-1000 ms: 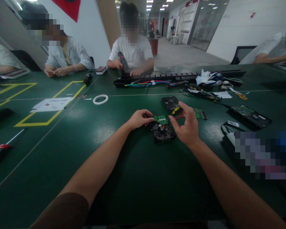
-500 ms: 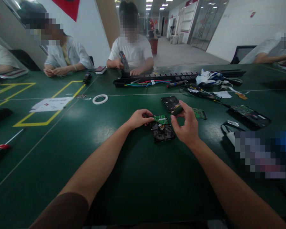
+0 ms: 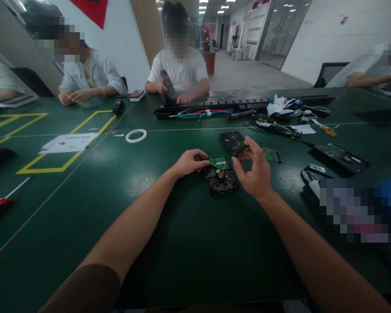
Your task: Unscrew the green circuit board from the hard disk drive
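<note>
A black hard drive (image 3: 220,180) lies on the green table in front of me, with a green circuit board (image 3: 219,163) across its far end. The fingers of my left hand (image 3: 191,163) pinch the drive's far left corner, by the board's edge. In my right hand (image 3: 256,169), a screwdriver (image 3: 240,149) with a dark and yellow handle is held between thumb and fingers, just right of the board; its tip cannot be made out. Beyond it lies a second hard drive (image 3: 230,141), and a loose circuit board (image 3: 271,154) rests to the right of my right hand.
Another hard drive (image 3: 340,158) sits to the right, joined to a cable. At left are a roll of tape (image 3: 136,135), a paper sheet (image 3: 70,142) and a red-handled screwdriver (image 3: 1,204). A long black strip (image 3: 215,105) with wires crosses the far side, where co-workers sit.
The screwdriver's handle has turned a little in my right fingers, showing more yellow. My left hand and the hard drive keep their places; the whole view has shifted very slightly.
</note>
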`<action>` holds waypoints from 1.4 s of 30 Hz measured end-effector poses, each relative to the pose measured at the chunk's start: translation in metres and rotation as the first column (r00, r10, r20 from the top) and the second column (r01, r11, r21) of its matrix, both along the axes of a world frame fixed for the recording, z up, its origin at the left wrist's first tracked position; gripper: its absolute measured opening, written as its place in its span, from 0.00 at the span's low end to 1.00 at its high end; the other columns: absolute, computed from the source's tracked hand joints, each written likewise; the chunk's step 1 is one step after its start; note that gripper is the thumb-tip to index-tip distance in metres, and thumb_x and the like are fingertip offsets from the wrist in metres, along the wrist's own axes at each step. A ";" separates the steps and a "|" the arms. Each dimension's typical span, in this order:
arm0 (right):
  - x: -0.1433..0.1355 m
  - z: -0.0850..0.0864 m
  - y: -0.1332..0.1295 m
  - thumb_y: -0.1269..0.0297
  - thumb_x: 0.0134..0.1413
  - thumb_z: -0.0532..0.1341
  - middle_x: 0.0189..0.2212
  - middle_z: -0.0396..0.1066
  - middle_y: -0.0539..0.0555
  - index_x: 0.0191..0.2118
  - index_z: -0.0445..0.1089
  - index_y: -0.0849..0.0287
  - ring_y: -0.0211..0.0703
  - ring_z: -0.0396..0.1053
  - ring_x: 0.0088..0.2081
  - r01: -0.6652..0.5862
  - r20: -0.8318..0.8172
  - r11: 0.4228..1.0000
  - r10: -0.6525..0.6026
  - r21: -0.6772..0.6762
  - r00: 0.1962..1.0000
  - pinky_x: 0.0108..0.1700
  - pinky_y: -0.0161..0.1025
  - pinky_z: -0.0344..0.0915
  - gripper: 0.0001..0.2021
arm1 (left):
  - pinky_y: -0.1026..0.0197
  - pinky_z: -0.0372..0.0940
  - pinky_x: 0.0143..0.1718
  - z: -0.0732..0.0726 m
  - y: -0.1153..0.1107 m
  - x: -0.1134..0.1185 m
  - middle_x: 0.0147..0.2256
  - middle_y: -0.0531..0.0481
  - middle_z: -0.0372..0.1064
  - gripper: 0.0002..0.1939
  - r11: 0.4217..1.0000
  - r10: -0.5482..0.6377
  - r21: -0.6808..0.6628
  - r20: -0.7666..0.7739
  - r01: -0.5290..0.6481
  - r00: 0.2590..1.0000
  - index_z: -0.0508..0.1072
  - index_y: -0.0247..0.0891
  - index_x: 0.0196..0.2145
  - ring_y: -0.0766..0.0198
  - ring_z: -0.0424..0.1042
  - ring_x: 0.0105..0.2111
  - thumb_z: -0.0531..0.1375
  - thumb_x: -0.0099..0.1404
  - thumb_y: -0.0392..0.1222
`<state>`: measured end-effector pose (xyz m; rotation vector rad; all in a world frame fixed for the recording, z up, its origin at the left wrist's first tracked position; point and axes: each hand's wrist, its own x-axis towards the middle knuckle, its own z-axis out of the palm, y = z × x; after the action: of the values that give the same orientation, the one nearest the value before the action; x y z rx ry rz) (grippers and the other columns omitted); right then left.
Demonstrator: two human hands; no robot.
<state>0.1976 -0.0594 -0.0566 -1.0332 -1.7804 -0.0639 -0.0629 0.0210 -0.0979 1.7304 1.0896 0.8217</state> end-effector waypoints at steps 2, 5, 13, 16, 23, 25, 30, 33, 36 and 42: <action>0.000 0.000 0.000 0.67 0.63 0.63 0.67 0.64 0.59 0.74 0.49 0.45 0.55 0.77 0.52 -0.003 0.010 1.000 0.003 -0.003 1.000 0.50 0.55 0.81 0.38 | 0.66 0.68 0.24 0.001 0.000 0.000 0.40 0.46 0.78 0.15 1.000 0.002 0.002 0.002 -0.002 1.000 0.77 0.36 0.45 0.71 0.72 0.25 0.72 0.63 0.43; -0.001 0.002 0.000 0.67 0.64 0.63 0.66 0.65 0.58 0.74 0.49 0.44 0.53 0.78 0.49 0.000 0.009 1.000 0.000 0.006 1.000 0.51 0.55 0.81 0.37 | 0.66 0.66 0.23 0.002 -0.001 0.001 0.38 0.47 0.78 0.15 1.000 -0.003 0.007 -0.001 0.003 1.000 0.77 0.35 0.45 0.71 0.71 0.24 0.72 0.63 0.43; 0.002 0.001 0.001 0.65 0.62 0.65 0.62 0.68 0.59 0.72 0.52 0.44 0.49 0.78 0.42 0.004 0.036 1.000 -0.005 0.025 0.999 0.47 0.54 0.81 0.37 | 0.67 0.66 0.23 0.005 -0.003 0.001 0.36 0.48 0.78 0.15 1.000 0.001 0.001 -0.009 -0.001 1.000 0.77 0.35 0.44 0.71 0.71 0.23 0.72 0.63 0.43; 0.001 -0.001 0.002 0.65 0.62 0.64 0.64 0.66 0.59 0.72 0.51 0.45 0.49 0.78 0.44 -0.009 0.015 1.000 0.009 0.006 1.000 0.49 0.54 0.81 0.37 | 0.65 0.68 0.24 0.002 -0.001 0.001 0.38 0.48 0.78 0.16 1.000 -0.004 0.008 0.004 0.004 1.000 0.77 0.35 0.44 0.70 0.72 0.24 0.72 0.63 0.45; 0.002 0.001 0.001 0.64 0.59 0.66 0.60 0.69 0.58 0.73 0.51 0.43 0.51 0.75 0.43 0.029 0.051 1.000 -0.029 -0.001 0.998 0.47 0.56 0.80 0.39 | 0.65 0.68 0.24 -0.001 0.001 0.001 0.38 0.47 0.78 0.16 1.000 0.002 0.019 -0.003 -0.002 1.000 0.77 0.36 0.44 0.70 0.72 0.25 0.72 0.62 0.45; 0.001 0.002 0.000 0.65 0.59 0.66 0.62 0.67 0.58 0.73 0.49 0.43 0.51 0.76 0.43 0.019 0.051 1.000 -0.018 -0.016 0.999 0.48 0.57 0.80 0.41 | 0.65 0.68 0.24 -0.001 0.000 0.001 0.38 0.47 0.78 0.16 1.000 0.001 0.014 0.005 -0.001 1.000 0.77 0.36 0.44 0.69 0.73 0.25 0.72 0.62 0.44; 0.000 0.001 0.000 0.68 0.60 0.64 0.65 0.65 0.59 0.74 0.48 0.44 0.52 0.77 0.45 -0.005 0.030 0.999 0.006 -0.040 1.000 0.49 0.57 0.81 0.41 | 0.66 0.67 0.23 0.001 -0.001 0.001 0.37 0.48 0.78 0.16 1.000 0.004 0.003 0.000 -0.004 1.000 0.77 0.35 0.45 0.71 0.71 0.24 0.72 0.63 0.43; 0.000 0.001 0.000 0.67 0.59 0.65 0.64 0.66 0.59 0.73 0.50 0.44 0.51 0.77 0.44 0.014 0.032 1.000 -0.014 -0.024 0.999 0.46 0.55 0.82 0.40 | 0.66 0.67 0.23 0.000 -0.001 0.001 0.36 0.48 0.78 0.15 1.000 0.004 0.003 0.007 -0.005 1.000 0.77 0.35 0.44 0.70 0.72 0.24 0.72 0.63 0.42; 0.001 0.001 0.001 0.67 0.59 0.65 0.64 0.66 0.58 0.73 0.49 0.44 0.52 0.77 0.46 0.003 0.034 1.000 -0.002 -0.025 0.999 0.47 0.55 0.82 0.40 | 0.66 0.67 0.23 0.000 0.000 0.001 0.36 0.48 0.77 0.14 1.000 0.001 0.008 0.006 -0.001 1.000 0.77 0.35 0.44 0.71 0.72 0.24 0.72 0.63 0.42; -0.001 0.001 0.000 0.68 0.61 0.63 0.65 0.66 0.59 0.73 0.48 0.46 0.52 0.78 0.48 -0.035 0.002 0.998 0.035 -0.059 0.999 0.51 0.55 0.81 0.39 | 0.66 0.68 0.24 0.001 -0.001 0.002 0.40 0.46 0.78 0.15 1.000 -0.001 0.013 0.010 0.000 1.000 0.77 0.35 0.44 0.71 0.72 0.25 0.72 0.63 0.43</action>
<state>0.1967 -0.0590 -0.0560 -1.0437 -1.8119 0.0088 -0.0609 0.0200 -0.0965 1.7357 1.0794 0.8379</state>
